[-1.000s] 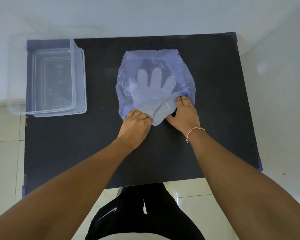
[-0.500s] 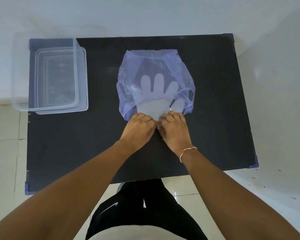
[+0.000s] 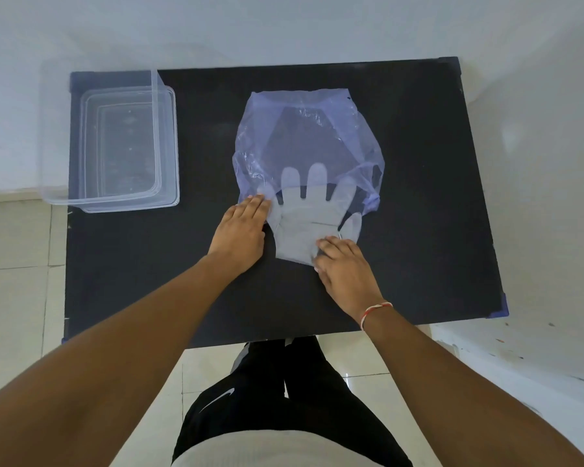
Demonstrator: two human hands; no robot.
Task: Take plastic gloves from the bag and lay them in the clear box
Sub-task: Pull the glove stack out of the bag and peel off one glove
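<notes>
Plastic glove (image 3: pixel 305 227) now half out of the blue bag (image 3: pixel 309 143) — right hand (image 3: pixel 346 269) pinches its cuff, left hand (image 3: pixel 241 230) flat, pinning the bag's mouth beside it; extraction nearly complete.

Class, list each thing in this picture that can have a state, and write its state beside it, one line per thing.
Clear plastic box: open, no lid, nothing inside.
Blue see-through plastic bag: lying flat, mouth toward the person.
Translucent plastic glove: partly out; fingertips inside the bag.
Left hand: flat, pressing the bag's edge.
Right hand: fingers on the glove's cuff; grip unclear.
Black table: carries box and bag.
</notes>
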